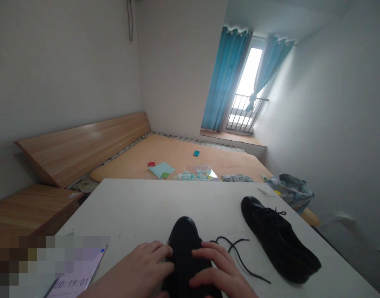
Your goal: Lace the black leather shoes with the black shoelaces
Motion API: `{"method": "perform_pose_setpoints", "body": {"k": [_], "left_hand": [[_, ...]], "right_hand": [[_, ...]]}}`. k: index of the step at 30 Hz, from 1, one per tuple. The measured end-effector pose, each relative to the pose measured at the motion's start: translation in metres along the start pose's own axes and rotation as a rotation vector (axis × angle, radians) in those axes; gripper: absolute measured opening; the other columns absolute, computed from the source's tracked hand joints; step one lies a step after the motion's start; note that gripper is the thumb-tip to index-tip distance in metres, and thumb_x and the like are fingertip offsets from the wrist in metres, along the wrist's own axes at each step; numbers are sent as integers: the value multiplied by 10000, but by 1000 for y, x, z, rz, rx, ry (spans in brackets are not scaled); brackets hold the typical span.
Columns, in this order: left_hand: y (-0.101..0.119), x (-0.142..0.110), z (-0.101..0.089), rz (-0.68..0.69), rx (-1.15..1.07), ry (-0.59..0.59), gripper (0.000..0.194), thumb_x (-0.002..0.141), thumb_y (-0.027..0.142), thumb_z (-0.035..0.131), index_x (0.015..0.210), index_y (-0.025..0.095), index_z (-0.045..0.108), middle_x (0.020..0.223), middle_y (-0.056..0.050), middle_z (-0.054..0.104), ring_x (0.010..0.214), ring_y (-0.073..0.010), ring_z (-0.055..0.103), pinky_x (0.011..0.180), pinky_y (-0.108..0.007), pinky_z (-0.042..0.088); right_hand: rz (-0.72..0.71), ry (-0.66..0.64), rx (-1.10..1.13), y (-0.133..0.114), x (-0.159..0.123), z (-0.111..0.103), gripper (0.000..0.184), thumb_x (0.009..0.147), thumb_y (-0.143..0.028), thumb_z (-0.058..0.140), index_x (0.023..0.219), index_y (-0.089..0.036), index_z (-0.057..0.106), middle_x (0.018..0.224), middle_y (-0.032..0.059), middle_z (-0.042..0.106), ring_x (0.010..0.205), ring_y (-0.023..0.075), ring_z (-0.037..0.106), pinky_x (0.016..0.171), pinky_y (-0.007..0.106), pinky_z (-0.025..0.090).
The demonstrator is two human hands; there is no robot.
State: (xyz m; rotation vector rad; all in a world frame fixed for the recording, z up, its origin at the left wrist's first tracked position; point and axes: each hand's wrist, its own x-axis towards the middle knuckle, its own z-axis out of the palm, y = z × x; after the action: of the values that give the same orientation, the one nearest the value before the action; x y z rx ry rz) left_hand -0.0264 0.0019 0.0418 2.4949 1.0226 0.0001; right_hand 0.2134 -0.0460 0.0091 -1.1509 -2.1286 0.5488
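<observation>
A black shoe point(184, 236) lies at the front of the white table, its toe pointing away from me. My left hand point(148, 265) grips its left side with bent fingers. Curved over the upper from the right, my right hand point(221, 265) presses its fingertips on the shoe. The lower frame edge cuts off the shoe's heel end, and the thumbs are mostly hidden. From beside my right hand a loose black shoelace point(241, 258) trails across the tabletop. Farther right rests a second black shoe point(275, 238), with its lace tied through the eyelets.
The white table point(140, 207) fills the foreground. A phone-like screen point(78, 273) showing a timer stands at lower left. Behind the table is a bed point(177, 149) with papers, plastic packaging and a coiled grey cable point(238, 178). A plastic-lined bin point(291, 190) stands beyond the right edge.
</observation>
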Motion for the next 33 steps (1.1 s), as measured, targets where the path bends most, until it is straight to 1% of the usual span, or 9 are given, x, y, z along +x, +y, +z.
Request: {"method": "perform_pose_setpoints", "body": {"k": [3,6,9,13,17,22,27,30,33], "left_hand": [[0,1,-2,-40,-4,14,365,823,134,609,1154,274,677,1223,-46,665,1150,-270,585,1028,-417,429],[2,3,-2,-58,-9,7,345,808,153,604,1121,268,691,1222,-46,665,1124,-270,600,1009,-400,441],[4,4,-5,-70,-53,-24,308,798,150,596,1066,254,707,1207,-42,670,1094,-269,622,985,-380,450],[6,5,-11,-71,-90,-50,304,798,59,520,972,242,691,1107,-16,694,1011,-240,650,895,-336,463],[6,7,-16,-124,-95,-34,294,826,22,436,908,231,626,961,5,701,903,-212,650,757,-296,448],[7,7,-17,-170,-106,-34,206,860,80,442,892,227,582,923,4,687,864,-210,636,734,-303,431],[7,9,-15,-155,-139,-29,186,850,98,479,912,230,593,979,5,677,903,-205,628,766,-300,435],[6,10,-12,-140,-134,-24,186,854,107,474,909,232,600,968,6,674,907,-208,627,772,-306,440],[6,12,-9,-136,-127,-35,160,854,126,496,903,225,611,1004,-12,672,941,-221,627,812,-321,455]], "right_hand": [[-24,-132,-5,16,-7,0,335,945,-200,572,1230,-349,664,1415,48,578,1383,248,448,1107,429,423],[-63,-87,-104,35,-17,0,543,892,-8,390,1294,-296,615,1466,57,525,1413,204,400,1112,400,418],[-216,-35,-335,50,-23,4,650,818,43,373,1364,-254,566,1447,75,545,1377,211,447,1048,343,483],[-395,30,-584,46,-19,6,472,925,-51,455,1354,-204,577,1333,100,641,1271,245,568,951,315,555],[-474,54,-541,24,-7,8,275,1014,-214,467,1213,-191,656,1160,78,741,1154,227,662,890,296,597],[-517,122,-483,15,7,24,237,1016,-194,461,1081,-192,690,1051,10,778,992,210,731,850,270,618],[-492,241,-396,20,13,40,347,1046,-248,358,979,-194,694,959,12,788,919,179,731,854,250,606],[-506,216,-412,21,12,45,284,1033,-251,424,966,-214,697,982,-12,786,927,170,723,896,257,590],[-513,157,-507,22,6,41,186,985,-226,543,1094,-227,694,1156,-1,746,1112,221,672,897,290,594]]}}
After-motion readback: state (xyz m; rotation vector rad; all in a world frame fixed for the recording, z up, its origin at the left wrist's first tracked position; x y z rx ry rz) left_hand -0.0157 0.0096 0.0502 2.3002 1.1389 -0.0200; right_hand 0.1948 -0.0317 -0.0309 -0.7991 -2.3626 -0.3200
